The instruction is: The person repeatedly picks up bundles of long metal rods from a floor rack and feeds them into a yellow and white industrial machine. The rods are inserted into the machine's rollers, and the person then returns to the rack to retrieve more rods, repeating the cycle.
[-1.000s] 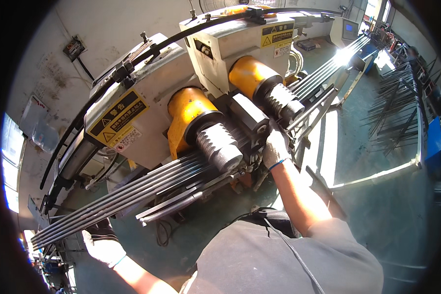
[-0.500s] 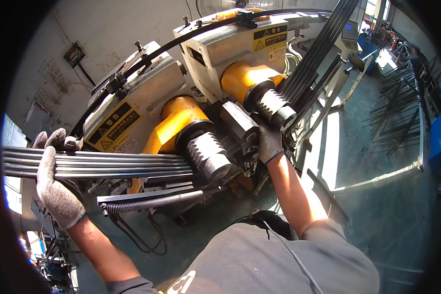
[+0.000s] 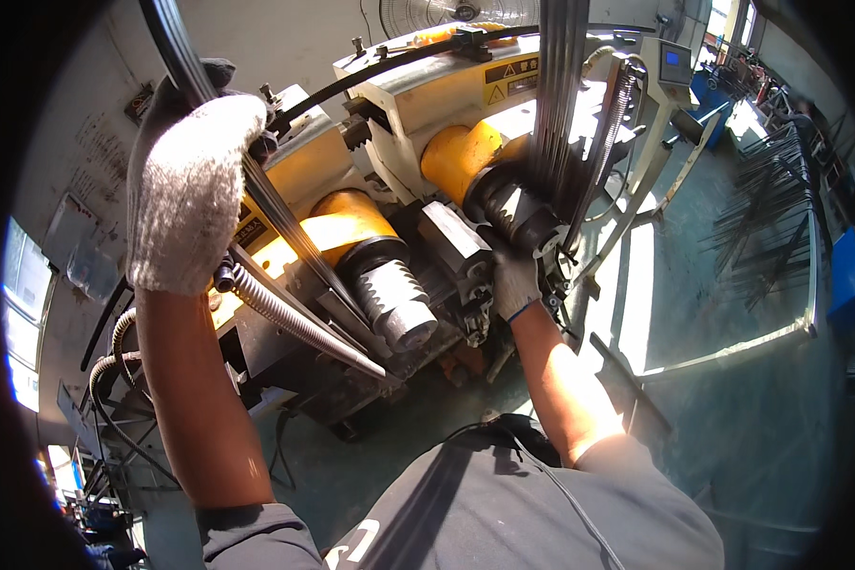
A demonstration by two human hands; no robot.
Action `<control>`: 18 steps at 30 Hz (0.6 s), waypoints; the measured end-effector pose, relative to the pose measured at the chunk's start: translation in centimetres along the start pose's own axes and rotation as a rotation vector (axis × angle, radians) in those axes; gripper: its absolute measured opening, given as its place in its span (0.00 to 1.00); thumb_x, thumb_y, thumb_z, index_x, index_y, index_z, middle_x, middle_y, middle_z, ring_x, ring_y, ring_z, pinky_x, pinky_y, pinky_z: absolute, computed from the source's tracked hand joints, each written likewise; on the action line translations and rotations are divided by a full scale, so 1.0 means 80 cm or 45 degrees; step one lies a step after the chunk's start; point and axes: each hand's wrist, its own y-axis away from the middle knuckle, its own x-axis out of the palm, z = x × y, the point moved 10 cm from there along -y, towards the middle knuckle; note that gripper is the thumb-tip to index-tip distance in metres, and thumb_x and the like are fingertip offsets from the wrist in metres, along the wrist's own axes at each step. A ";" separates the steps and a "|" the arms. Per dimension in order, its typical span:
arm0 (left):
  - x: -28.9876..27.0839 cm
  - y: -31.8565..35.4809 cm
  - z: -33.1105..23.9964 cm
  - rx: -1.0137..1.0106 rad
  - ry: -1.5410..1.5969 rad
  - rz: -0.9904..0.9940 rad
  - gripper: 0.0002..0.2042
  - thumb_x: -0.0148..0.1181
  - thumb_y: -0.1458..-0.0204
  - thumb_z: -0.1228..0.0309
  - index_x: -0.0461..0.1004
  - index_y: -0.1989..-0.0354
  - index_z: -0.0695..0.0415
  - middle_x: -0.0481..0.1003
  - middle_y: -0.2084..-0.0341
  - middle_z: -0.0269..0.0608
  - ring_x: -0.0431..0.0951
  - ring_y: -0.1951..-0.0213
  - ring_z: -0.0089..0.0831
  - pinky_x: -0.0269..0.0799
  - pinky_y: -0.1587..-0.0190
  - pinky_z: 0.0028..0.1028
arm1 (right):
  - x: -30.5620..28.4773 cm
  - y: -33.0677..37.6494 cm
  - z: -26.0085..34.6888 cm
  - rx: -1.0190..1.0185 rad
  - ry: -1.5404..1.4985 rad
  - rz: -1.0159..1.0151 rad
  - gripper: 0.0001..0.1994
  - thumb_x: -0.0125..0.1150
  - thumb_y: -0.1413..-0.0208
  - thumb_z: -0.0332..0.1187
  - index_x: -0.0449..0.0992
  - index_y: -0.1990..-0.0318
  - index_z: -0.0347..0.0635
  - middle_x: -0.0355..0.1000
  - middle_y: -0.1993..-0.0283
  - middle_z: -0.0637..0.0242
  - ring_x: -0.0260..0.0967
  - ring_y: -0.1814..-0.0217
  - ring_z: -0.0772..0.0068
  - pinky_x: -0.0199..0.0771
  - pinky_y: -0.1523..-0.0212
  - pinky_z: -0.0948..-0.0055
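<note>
My left hand [image 3: 188, 195], in a knitted work glove, is raised at the left and wrapped round a bundle of metal rods [image 3: 294, 228]. That bundle slopes down from the upper left to a toothed metal cylinder [image 3: 394, 296] on the bending machine. My right hand [image 3: 517, 283], also gloved, reaches between the two bending heads beside a squared metal block [image 3: 456, 236]; shadow and the machine hide its fingers. A second rod section [image 3: 560, 95] stands steeply at the right-hand cylinder [image 3: 518, 214].
Yellow housings [image 3: 353, 217] sit behind the cylinders. A spring-wrapped bar [image 3: 290, 318] slants beneath the left rods. A control box [image 3: 673, 62] stands at the back right, with a rack of many dark rods [image 3: 765, 209] further right. A fan [image 3: 461, 11] is at the back.
The left rods have swung from nearly level to steeply raised, my left hand moving up and inward with them. The right rods and machine arm have swung more upright. My right hand stays nearly in place.
</note>
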 end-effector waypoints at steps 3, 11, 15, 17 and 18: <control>0.007 0.002 -0.003 -0.026 0.403 0.060 0.21 0.72 0.34 0.68 0.80 0.36 0.63 0.85 0.47 0.45 0.86 0.48 0.30 0.83 0.41 0.31 | -0.016 -0.011 -0.013 0.000 0.000 -0.016 0.21 0.76 0.40 0.31 0.82 0.40 0.42 0.81 0.55 0.67 0.79 0.64 0.72 0.81 0.68 0.68; -0.007 0.003 0.021 -0.021 0.316 0.047 0.19 0.72 0.34 0.67 0.83 0.40 0.64 0.85 0.45 0.46 0.86 0.45 0.33 0.80 0.39 0.31 | 0.008 0.012 0.013 -0.064 0.038 -0.012 0.16 0.66 0.33 0.29 0.75 0.40 0.39 0.78 0.55 0.64 0.85 0.66 0.64 0.75 0.73 0.68; 0.009 0.009 -0.020 -0.051 0.153 -0.002 0.18 0.67 0.31 0.61 0.85 0.44 0.63 0.87 0.52 0.46 0.87 0.50 0.35 0.81 0.39 0.38 | -0.008 -0.003 0.008 -0.130 0.055 -0.031 0.18 0.68 0.35 0.28 0.76 0.39 0.39 0.78 0.54 0.64 0.84 0.65 0.65 0.78 0.71 0.68; -0.004 0.007 -0.003 -0.053 0.166 -0.009 0.18 0.67 0.31 0.60 0.85 0.44 0.63 0.87 0.52 0.46 0.87 0.51 0.34 0.81 0.40 0.37 | -0.001 -0.002 0.003 -0.093 0.068 -0.004 0.18 0.69 0.35 0.27 0.76 0.40 0.39 0.78 0.54 0.64 0.83 0.65 0.66 0.80 0.70 0.68; -0.009 0.007 0.002 -0.054 0.172 -0.013 0.18 0.67 0.31 0.60 0.85 0.44 0.63 0.87 0.53 0.45 0.88 0.51 0.34 0.81 0.40 0.37 | 0.000 0.000 -0.001 -0.053 0.054 -0.006 0.18 0.71 0.36 0.29 0.78 0.40 0.40 0.79 0.53 0.65 0.81 0.61 0.69 0.79 0.67 0.67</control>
